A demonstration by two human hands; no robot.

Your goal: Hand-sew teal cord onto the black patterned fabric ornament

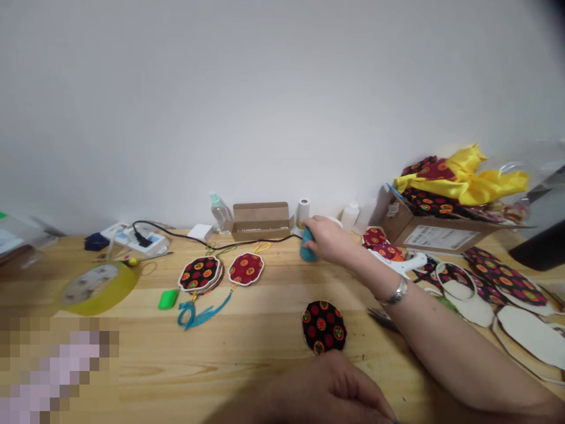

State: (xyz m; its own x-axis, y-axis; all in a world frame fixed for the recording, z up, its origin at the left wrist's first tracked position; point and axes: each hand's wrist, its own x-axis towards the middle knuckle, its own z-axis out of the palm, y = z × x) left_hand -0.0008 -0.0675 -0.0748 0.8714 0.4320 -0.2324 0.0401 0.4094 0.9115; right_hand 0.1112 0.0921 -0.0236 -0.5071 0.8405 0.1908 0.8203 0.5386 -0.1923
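Note:
My right hand [326, 238], with a silver bracelet [399, 290] at the wrist, reaches to the back of the table. Its fingers are wrapped round a small teal cylinder [309, 246] that looks like a thread spool. At the bottom edge lies my left hand [335, 391], its back towards me and its fingers hidden. Right by its knuckles is a round black fabric piece [324, 325] with red and orange flower patterns; whether they touch I cannot tell. To the left lie a stack of black patterned fabric pieces [200, 274] and a red one [246, 269] with a teal tassel [207, 317].
At left are a yellow tape roll [126, 288], a power strip [150, 240] and a green object [168, 299]. An open carton [260, 221] stands by the wall. A hot glue gun [399, 262], cut shapes [532, 335] and a box of fabrics [441, 232] fill the right.

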